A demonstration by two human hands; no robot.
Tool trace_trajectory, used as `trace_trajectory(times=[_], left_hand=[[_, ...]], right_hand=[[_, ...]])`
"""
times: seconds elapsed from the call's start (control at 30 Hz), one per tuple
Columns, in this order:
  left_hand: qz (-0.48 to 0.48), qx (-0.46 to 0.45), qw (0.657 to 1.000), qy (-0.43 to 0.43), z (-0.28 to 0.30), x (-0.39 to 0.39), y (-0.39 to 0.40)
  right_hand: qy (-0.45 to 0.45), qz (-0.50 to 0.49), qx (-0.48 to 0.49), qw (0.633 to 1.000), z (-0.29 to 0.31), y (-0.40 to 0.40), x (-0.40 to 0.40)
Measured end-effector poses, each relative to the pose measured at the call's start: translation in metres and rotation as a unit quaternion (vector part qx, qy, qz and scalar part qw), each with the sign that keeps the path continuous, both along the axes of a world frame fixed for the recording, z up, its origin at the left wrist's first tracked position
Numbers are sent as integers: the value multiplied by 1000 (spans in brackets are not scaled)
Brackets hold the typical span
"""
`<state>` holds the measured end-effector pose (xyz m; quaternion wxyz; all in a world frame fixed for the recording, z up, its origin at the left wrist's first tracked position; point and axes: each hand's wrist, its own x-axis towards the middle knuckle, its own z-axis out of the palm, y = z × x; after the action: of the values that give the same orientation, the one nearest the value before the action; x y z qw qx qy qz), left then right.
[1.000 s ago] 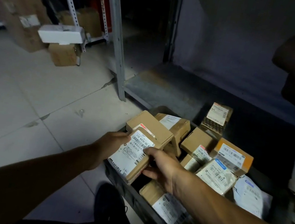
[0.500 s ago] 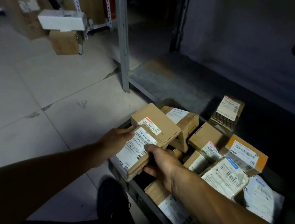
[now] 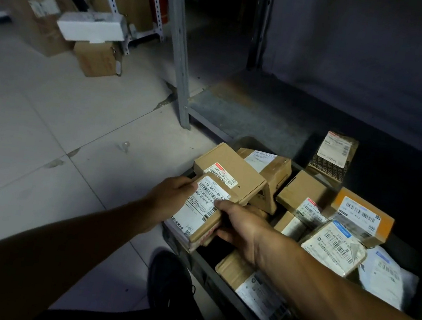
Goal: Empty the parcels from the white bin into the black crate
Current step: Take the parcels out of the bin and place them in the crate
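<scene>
Head view: you've got both hands, left hand [image 3: 172,195] and right hand [image 3: 242,226], clamped on one labelled parcel [image 3: 204,209] at the near-left corner of the black crate [image 3: 205,270], which already holds a dozen-odd boxes, so you look well along, though the white bin is out of sight.

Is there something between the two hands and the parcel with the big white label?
Nothing visible. The left hand and the right hand already hold that parcel at the near corner of the black crate.
</scene>
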<state>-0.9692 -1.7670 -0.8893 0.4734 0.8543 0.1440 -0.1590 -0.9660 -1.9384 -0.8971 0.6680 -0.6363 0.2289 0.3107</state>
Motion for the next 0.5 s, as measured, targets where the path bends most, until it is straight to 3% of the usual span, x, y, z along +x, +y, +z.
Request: trace_trajectory(times=[0.33,0.5], left_hand=[[-27,91,995,-7,14,3,-7],[-77,175,979,-65,25,-3,-15]], right_hand=[[-52,-13,-26,998,41,-26,-10],[-110,57,-115,986,58,-36,-19]])
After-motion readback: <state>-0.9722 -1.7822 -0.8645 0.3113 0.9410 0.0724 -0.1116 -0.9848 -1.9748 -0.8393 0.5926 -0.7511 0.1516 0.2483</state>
